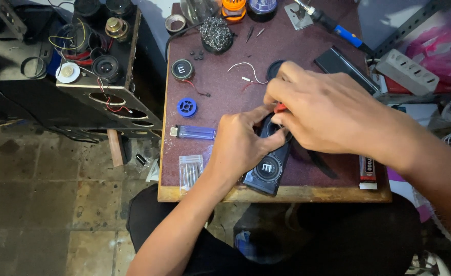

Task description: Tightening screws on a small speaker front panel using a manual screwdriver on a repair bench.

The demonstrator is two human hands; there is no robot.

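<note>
At the near edge of the surface (210, 56), a black speaker panel (267, 171) is steadied by the left hand (238, 145), its grip closed on it, while a small red part (279, 107) is pinched in the right hand (322, 110); a blue lighter (194, 132) lies just beside.

Bare tabletop (225, 89) left of centre is open; loose speaker (182, 69), blue cap (187, 107), lighter (194, 133) crowd the left edge, soldering iron (332, 24) blocks far right.

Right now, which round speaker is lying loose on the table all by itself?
The small round speaker with the red wire, left of the hands. The other round speaker sits fixed in the black panel under the left hand.
</note>
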